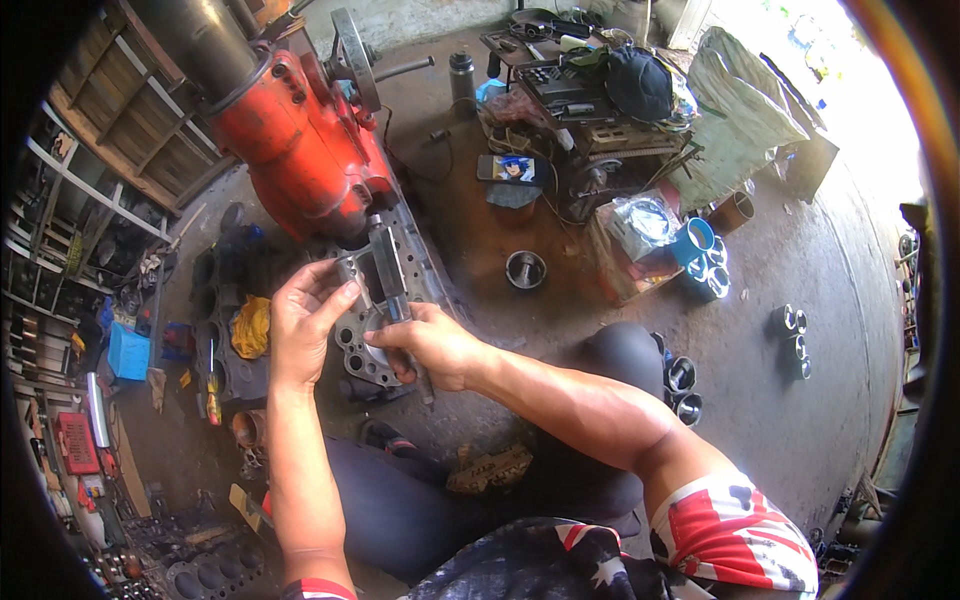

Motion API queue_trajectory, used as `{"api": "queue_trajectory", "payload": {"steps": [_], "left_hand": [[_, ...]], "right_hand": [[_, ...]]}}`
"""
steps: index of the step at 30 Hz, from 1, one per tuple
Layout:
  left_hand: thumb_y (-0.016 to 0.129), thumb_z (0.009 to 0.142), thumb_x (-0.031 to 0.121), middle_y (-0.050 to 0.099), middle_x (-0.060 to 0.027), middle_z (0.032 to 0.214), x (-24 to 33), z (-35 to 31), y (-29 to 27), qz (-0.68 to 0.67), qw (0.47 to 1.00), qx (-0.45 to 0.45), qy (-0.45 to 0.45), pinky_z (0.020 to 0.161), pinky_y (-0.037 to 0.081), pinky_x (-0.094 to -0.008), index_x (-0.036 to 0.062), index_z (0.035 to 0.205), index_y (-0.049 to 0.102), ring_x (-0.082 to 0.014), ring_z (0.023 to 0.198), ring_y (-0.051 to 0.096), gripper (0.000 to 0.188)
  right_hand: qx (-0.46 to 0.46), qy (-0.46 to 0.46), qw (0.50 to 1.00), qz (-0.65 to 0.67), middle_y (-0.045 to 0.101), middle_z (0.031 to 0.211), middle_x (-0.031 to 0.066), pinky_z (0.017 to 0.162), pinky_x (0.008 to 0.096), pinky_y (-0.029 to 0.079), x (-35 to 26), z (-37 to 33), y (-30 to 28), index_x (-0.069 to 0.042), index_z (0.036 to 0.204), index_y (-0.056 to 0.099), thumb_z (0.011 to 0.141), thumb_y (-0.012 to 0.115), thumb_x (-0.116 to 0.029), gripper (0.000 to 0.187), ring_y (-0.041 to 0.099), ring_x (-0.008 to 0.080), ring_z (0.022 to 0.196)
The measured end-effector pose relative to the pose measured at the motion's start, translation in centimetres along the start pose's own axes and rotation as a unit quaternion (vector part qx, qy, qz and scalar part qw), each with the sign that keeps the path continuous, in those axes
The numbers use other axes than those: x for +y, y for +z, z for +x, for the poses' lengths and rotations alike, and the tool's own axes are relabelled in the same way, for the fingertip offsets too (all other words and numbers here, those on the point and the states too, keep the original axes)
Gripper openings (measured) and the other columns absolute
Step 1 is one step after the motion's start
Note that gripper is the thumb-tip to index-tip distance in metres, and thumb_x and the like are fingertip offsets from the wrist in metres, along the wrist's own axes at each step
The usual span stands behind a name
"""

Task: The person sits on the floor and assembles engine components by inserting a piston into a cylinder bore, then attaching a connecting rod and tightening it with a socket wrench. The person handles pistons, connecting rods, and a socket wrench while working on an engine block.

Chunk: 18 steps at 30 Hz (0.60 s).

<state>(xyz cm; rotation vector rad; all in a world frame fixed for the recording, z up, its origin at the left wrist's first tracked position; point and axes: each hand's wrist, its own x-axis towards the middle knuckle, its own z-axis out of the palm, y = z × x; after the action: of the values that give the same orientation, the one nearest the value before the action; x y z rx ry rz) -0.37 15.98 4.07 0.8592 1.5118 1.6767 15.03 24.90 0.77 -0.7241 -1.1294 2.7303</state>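
My right hand [440,345] is wrapped round the lower shaft of a long dark metal tool [388,262] with a squared upper body. The tool points away from me, and its lower end sticks out below my fist. Beside its upper body, the thumb and fingers of my left hand [312,308] pinch a small grey metal piece [352,272]; its exact kind is unclear. Below both hands lies an engine block [358,358] with round holes in its top face. A red machine [300,150] with a thick metal column stands at the block's far end.
A black-and-silver metal ring [526,270] sits on the concrete floor. At the right are a tool-laden bench [605,135], a phone [513,169], a blue cup [693,240] and several cylinder-shaped parts [796,340]. Left are a yellow cloth [251,327], a screwdriver [213,390] and a blue box [128,351].
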Motion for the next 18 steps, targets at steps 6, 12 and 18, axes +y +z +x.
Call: {"api": "queue_trajectory", "payload": {"steps": [6,12,18], "left_hand": [[0.070,0.089,0.003,0.069,-0.0097,0.107,-0.05,0.01,0.09,0.018,1.000,-0.013,-0.003,0.090,0.051,-0.0289,-0.0036,0.115,0.062,-0.0140,0.097,0.065,0.028],[0.070,0.089,0.003,0.068,-0.0105,0.109,-0.12,-0.10,0.21,0.024,1.000,-0.014,-0.002,0.091,0.051,-0.0294,-0.0038,0.115,0.062,-0.0146,0.098,0.065,0.028],[0.070,0.088,0.003,0.069,-0.0100,0.108,0.02,-0.13,0.31,0.025,1.000,-0.010,-0.008,0.092,0.050,-0.0284,-0.0036,0.114,0.062,-0.0140,0.098,0.065,0.028]], "right_hand": [[0.001,0.002,1.000,0.023,0.054,0.063,0.0049,0.045,0.0289,0.038,-0.05,-0.26,0.16,-0.003,0.094,0.055,0.088,0.070,-0.012,0.018,0.051,0.0136,0.051],[-0.006,0.007,0.999,0.035,0.054,0.065,0.0046,0.045,0.0285,0.038,0.15,-0.22,0.08,-0.003,0.093,0.056,0.087,0.071,-0.011,0.018,0.051,0.0134,0.051],[-0.007,0.021,0.999,0.049,0.055,0.069,0.0030,0.041,0.0283,0.038,0.19,-0.29,0.10,-0.005,0.091,0.057,0.085,0.072,-0.008,0.016,0.052,0.0121,0.049]]}}
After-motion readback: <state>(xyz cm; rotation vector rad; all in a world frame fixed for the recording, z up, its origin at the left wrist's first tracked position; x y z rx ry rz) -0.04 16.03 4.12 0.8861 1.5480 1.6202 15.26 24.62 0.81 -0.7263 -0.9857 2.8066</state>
